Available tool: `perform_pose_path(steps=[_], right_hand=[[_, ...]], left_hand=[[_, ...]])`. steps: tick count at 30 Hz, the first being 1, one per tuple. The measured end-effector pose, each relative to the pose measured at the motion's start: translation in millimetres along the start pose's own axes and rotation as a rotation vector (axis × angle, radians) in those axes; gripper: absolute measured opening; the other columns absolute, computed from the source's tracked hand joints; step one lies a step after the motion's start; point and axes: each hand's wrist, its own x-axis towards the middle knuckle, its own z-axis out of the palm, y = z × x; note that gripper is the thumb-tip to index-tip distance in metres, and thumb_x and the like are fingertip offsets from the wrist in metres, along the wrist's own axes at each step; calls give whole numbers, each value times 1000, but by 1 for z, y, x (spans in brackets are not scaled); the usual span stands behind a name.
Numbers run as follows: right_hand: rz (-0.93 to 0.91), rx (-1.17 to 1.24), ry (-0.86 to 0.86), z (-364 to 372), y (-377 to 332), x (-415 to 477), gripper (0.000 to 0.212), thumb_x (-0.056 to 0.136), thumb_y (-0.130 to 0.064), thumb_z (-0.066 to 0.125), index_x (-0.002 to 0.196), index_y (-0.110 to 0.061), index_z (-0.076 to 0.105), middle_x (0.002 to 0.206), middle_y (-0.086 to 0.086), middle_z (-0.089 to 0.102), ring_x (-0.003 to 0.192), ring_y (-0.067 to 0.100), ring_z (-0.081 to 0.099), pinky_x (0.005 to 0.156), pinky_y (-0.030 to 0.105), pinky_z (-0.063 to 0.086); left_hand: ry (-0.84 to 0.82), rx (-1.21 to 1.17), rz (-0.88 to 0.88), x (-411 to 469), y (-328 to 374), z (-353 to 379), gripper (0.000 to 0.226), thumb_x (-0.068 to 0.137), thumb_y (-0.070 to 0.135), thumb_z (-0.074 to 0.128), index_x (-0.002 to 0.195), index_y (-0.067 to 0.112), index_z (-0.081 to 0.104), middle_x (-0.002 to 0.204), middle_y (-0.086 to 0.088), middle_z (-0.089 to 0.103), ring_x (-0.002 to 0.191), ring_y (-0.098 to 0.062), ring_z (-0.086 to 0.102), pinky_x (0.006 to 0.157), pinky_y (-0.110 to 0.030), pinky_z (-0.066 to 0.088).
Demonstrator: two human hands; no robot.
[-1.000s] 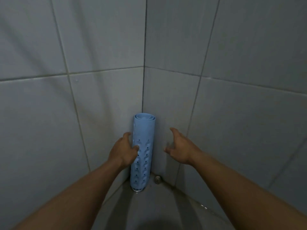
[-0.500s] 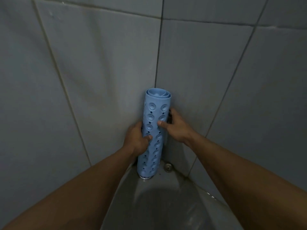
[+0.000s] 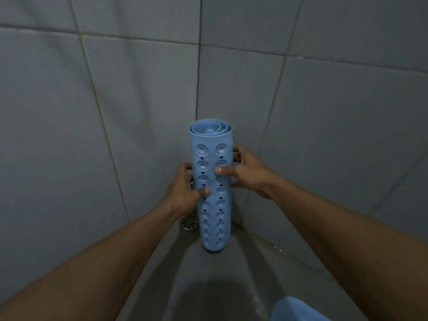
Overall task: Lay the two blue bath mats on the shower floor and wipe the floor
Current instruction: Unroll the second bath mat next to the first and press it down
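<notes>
Both hands now grip the mat (image 3: pixel 213 218), where a second ago only the left held it. The roll has come out of the corner toward the person, baring a drain (image 3: pixel 188 222) at 8 o'clock of its lower end.

The mat is a tight blue roll, upright, suction cups outward, its spiral top open to the camera. Its foot is low over the floor (image 3: pixel 176 274); whether it touches cannot be told.

The left hand (image 3: pixel 184 193) reaches in from 8 o'clock on a nearly straight arm and wraps the roll's mid-height, thumb across the front, fingers curled behind. The right hand (image 3: pixel 249 173) comes from 4 o'clock and clasps slightly higher, thumb flat on the front, fingertips hooked round the far side at 3 o'clock.

Grey tiled walls (image 3: pixel 115 112) meet behind the roll at 12 o'clock. A blue shape (image 3: pixel 294 309) shows at 5 o'clock, cut by the edge; what it is cannot be told.
</notes>
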Motion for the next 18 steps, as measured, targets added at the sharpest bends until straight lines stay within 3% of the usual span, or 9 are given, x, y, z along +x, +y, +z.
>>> perform_pose_path(steps=[3,8,13,18], right_hand=[[5,-1,38,-25,-22,-54,62,81,-11,79,133,-17,46,123,-1,59,98,10,64,58,23,57],[39,-98,83,-65,-54,-122,59,80,-16,81,130,-17,51,120,0,64,102,17,67,78,41,61],[10,-80,110,-89,-56,-177,67,78,-20,83,132,-23,42,116,6,64,102,21,67,81,43,60],[-5,-4,196,-107,-22,-246,70,77,-33,84,133,-22,43,124,-3,63,110,15,62,85,46,55]], left_hand=[[-74,-59,27,-30,28,19,63,66,11,82,114,26,44,118,-9,67,108,-25,66,91,-51,56],[-173,-121,24,-76,77,53,64,71,1,81,120,16,42,119,-15,67,106,-27,68,89,-53,56],[-238,-91,54,-113,103,78,59,81,-6,73,126,13,40,118,-13,67,106,-26,67,84,-45,59],[-254,-26,71,-167,116,110,61,80,-9,72,129,11,40,117,-12,69,107,-26,68,88,-46,57]])
